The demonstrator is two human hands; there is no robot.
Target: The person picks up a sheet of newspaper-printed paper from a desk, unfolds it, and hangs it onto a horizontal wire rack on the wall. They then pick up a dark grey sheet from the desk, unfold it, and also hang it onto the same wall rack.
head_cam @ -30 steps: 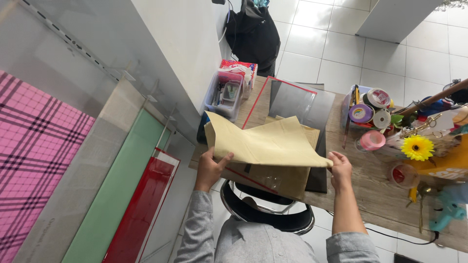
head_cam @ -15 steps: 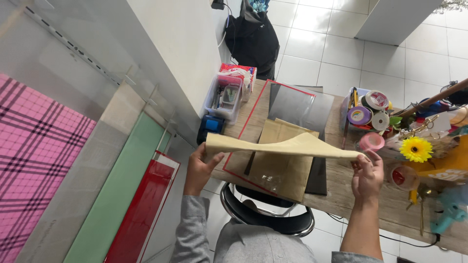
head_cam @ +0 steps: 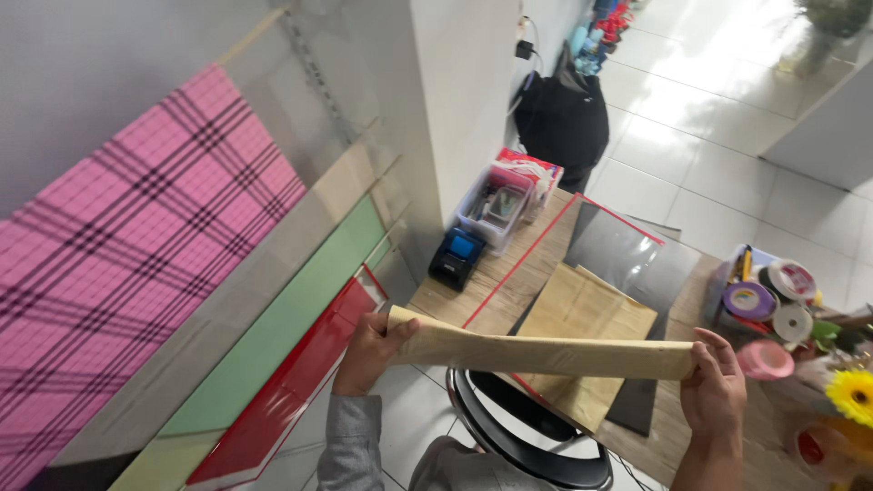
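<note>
- Left hand [head_cam: 368,350] pinching the left end of a long tan kraft-paper sheet [head_cam: 546,355]; right hand [head_cam: 718,391] closed on its right end.
- Held taut and nearly edge-on above the wooden table [head_cam: 482,291], over more tan sheets [head_cam: 582,318] on a grey mat [head_cam: 627,259].
- Judged mid-turn of the sheet; next calls for an even grip while lowering toward 12 o'clock.
- Ribbon spools [head_cam: 773,300] at 2 o'clock; black chair [head_cam: 527,445] at 6.

Both hands raised apart, left [head_cam: 368,350], right [head_cam: 714,391], fingers clenched.
</note>
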